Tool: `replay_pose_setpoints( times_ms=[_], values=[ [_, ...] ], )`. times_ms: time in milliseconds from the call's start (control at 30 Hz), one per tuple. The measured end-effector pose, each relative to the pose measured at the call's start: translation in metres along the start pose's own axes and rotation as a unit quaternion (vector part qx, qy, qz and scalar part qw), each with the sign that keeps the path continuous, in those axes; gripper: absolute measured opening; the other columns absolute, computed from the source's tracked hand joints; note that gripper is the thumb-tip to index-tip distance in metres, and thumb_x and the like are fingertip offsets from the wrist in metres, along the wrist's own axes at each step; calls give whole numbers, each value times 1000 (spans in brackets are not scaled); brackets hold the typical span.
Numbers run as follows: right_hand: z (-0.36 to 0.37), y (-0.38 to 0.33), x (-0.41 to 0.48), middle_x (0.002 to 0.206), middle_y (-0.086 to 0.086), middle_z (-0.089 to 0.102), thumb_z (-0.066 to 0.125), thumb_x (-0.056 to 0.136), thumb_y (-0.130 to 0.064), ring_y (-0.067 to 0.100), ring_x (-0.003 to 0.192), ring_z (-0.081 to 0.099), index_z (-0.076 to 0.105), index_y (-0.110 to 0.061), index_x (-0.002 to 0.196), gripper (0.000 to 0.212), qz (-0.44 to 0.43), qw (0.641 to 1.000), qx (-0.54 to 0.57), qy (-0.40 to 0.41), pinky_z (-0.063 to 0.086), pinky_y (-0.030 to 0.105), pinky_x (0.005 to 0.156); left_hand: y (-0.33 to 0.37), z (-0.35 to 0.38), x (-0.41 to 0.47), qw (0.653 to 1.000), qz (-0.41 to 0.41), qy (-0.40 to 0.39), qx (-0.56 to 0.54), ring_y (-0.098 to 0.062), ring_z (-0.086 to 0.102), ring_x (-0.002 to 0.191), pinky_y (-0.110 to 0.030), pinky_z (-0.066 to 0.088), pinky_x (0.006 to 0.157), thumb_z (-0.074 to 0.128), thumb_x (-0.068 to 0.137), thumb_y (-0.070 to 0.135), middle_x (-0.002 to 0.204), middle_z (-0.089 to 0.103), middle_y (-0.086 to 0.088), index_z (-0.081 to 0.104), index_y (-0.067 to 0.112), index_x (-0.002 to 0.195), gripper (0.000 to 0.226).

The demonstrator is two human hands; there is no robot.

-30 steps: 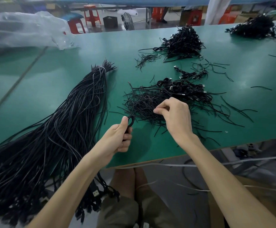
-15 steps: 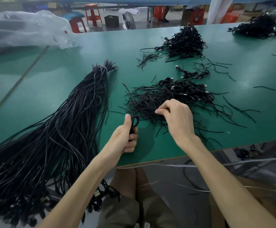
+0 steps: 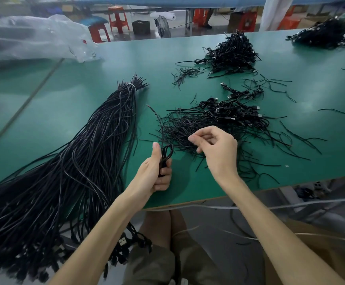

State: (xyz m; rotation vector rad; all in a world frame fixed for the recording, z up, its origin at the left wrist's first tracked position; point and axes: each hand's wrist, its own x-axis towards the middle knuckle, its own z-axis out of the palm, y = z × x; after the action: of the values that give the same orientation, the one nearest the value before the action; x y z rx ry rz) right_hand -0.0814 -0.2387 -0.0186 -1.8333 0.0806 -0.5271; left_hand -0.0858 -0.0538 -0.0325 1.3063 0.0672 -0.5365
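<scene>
Black USB cable coil point(image 3: 166, 156) is the job rn. I read this as the tie-off step: coil wound, not yet bound. Left hand point(image 3: 154, 175) holds the coil upright near the front edge of the green worktop point(image 3: 321, 140), approx 6 o'clock on the top. Its thumb is straight up beside the loop, the other fingers are wrapped round the lower part, and the loop pokes out above the fist. One free tail arcs away from the coil toward 11 o'clock.

Right hand point(image 3: 219, 151) hovers at 2 o'clock of the coil, over the near edge of the scatter of short black tie wires point(image 3: 177, 128). Wrist is bent, index leads toward 9 o'clock, thumb sits under it, and the rest of the fingers are curled in. Can't tell if a tie wire is pinched there; it's too thin against the dark pile.

Next move, imo: isolate one tie wire, bring it to the coil's waist just above the left fingers, then wrap & twist w/o easing the left grip, else the loops spring. The tail wants tucking in first. After that it prob goes w/ the finished coils point(image 3: 235, 114) at 1 o'clock. Uncoiled cable bundle point(image 3: 97, 145) lies at 9 o'clock of the left hand, apart from it.
</scene>
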Motion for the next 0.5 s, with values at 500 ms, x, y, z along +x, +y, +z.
replay_pose_setpoints(
  times_ms=[500],
  values=[
    [31, -6, -45, 74, 3, 73, 85, 83, -25, 17, 59, 67, 67, -14, 88, 22, 72, 987, 107, -94, 55, 26, 65, -6, 0, 1, 990, 77, 20, 119, -17, 15, 54, -24, 19, 42, 37, 107, 57, 73, 17, -9, 53, 13, 73, 58]
  ],
)
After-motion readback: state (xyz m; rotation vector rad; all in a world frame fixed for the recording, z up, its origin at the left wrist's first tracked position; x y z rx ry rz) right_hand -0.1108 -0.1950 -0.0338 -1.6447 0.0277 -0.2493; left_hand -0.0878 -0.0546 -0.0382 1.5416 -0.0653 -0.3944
